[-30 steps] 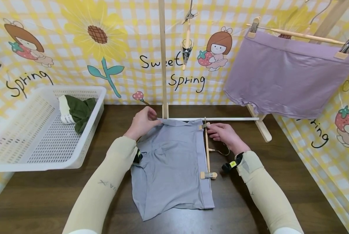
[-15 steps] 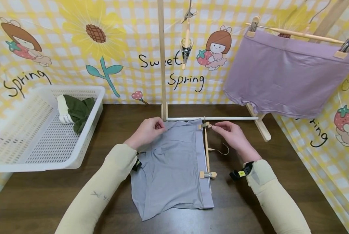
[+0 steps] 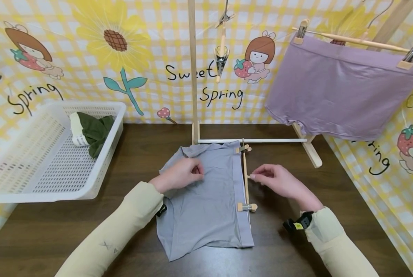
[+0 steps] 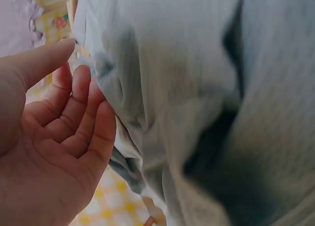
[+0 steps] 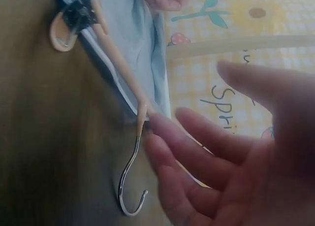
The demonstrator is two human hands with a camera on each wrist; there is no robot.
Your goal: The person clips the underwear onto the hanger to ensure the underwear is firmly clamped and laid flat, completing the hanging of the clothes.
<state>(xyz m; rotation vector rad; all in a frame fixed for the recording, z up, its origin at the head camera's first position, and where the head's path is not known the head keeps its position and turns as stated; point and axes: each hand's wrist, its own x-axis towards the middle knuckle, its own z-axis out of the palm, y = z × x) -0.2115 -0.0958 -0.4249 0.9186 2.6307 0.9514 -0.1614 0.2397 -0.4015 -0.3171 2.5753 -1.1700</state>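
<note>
The right hand (image 3: pixel 277 181), digits apart, has left the clip (image 3: pixel 242 149); only its wrist view shows the hanger's hook (image 5: pixel 121 184) alongside

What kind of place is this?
Probably a staged laundry-hanging station, possibly indoors: grey garment clipped to a hanger, white basket holding clothing, yellow-checked cartoon backdrop behind the table.

"Sweet Spring" (image 3: pixel 222 94) on checked backdrop (image 3: pixel 158 96)
</note>
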